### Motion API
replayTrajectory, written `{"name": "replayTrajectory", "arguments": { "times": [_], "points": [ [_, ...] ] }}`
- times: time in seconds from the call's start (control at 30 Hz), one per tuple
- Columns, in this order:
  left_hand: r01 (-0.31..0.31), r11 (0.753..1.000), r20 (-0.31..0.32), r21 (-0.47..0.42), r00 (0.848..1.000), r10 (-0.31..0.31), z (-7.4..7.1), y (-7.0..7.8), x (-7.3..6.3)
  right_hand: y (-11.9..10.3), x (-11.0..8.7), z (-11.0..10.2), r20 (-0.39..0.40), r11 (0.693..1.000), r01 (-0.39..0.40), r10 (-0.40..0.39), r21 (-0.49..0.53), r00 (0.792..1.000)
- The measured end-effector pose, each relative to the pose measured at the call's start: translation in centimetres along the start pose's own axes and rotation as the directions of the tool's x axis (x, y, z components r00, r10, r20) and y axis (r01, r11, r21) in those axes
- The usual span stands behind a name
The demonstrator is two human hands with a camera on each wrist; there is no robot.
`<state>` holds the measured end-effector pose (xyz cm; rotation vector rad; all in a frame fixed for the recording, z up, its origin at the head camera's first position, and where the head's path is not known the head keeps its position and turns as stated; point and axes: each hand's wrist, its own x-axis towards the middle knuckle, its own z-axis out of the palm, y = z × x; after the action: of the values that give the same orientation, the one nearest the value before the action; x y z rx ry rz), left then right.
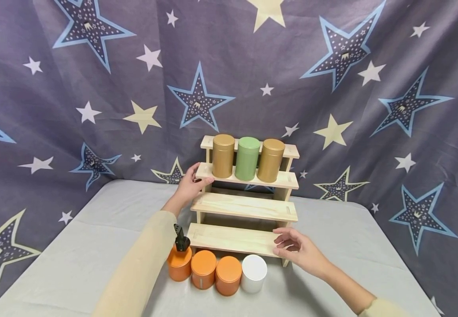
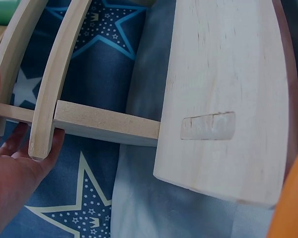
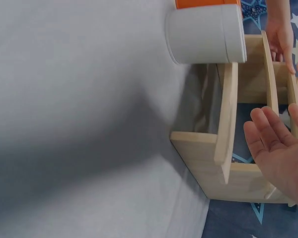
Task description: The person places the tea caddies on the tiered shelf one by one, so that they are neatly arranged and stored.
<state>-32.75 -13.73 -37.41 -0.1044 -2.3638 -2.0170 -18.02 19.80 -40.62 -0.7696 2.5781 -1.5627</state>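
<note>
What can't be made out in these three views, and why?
Head view: middle of the top shelf, hidden behind gold canisters and a green canister.
Head view: strip on an orange canister, too small to read.
Left wrist view: most of the orange object, cut off by the right edge.
Right wrist view: part of the right hand, cut off likewise.

left wrist view | orange canister cropped | left fingers partly behind rack

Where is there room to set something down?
On the rack, the two lower shelves are bare, between the canisters above and the tins in front, though right fingers are by the lowest's right end. Grey tabletop between rack and right-side curtain is free. Crowded: the canisters' shelf and the row of tins.
</note>
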Motion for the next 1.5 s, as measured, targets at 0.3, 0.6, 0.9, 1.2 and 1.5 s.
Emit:
{"name": "replayTrajectory", "arguments": {
  "times": [0.3,0.6,0.9,1.2,1.5],
  "points": [
    [0.003,1.000,-0.002,0.007,1.000,-0.003,0.0,0.1,-0.2,0.1,-0.8,1.0,0.052,0.999,-0.012,0.010,0.031,0.999],
    [-0.001,1.000,0.003,-0.002,1.000,0.001,-0.1,0.1,-0.1,0.5,-1.6,2.1,0.099,0.996,-0.056,0.049,0.070,0.994],
    [0.028,0.999,0.033,-0.023,0.999,-0.028,0.0,2.4,-1.7,1.6,-2.5,3.2,0.137,0.995,-0.048,0.037,0.082,0.990],
    [0.030,0.999,0.034,-0.033,0.999,-0.028,0.0,2.2,-1.5,2.0,-2.6,4.4,0.142,0.993,-0.097,0.087,0.067,0.986],
    [-0.002,1.000,0.007,-0.015,1.000,0.003,0.0,0.1,-0.1,2.2,-2.7,5.1,0.156,0.988,-0.139,0.127,0.069,0.980]
  ]
}}
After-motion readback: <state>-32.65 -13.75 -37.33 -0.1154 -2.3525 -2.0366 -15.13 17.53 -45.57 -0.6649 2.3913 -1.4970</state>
